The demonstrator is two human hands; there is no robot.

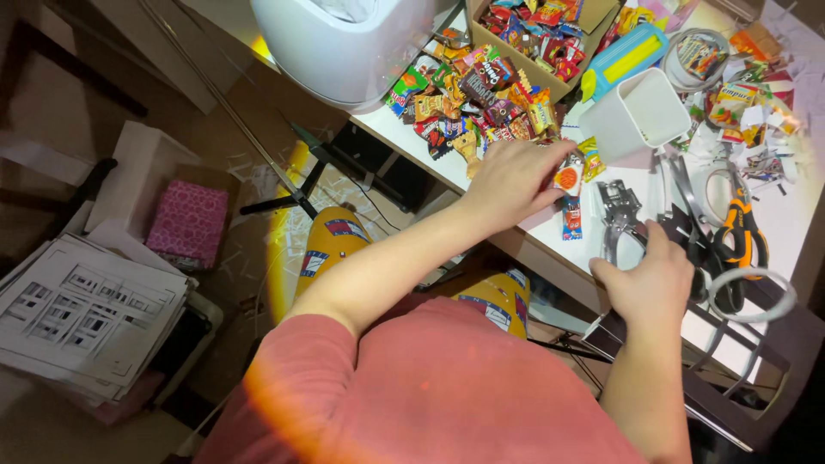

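Observation:
My left hand (pixel 514 182) reaches across the white table (pixel 795 225) and pinches a small orange-and-white snack packet (pixel 569 176) at the edge of a heap of colourful packets (pixel 464 99). A blue-and-red packet (pixel 572 219) lies flat just below it. My right hand (pixel 650 282) is closed over the handles of a metal plier-like punch tool (pixel 617 210), whose head points toward the packet. A white square cup (pixel 640 112) stands just beyond both hands.
Orange-and-black scissors (pixel 741 234) and a white ring (pixel 749 296) lie right of my right hand. A cardboard box of packets (pixel 537 34), a blue-and-yellow tool (pixel 623 60) and a white round bin (pixel 344 43) sit further back. Printed sheets (pixel 77 318) and a pink box (pixel 187 223) are on the floor.

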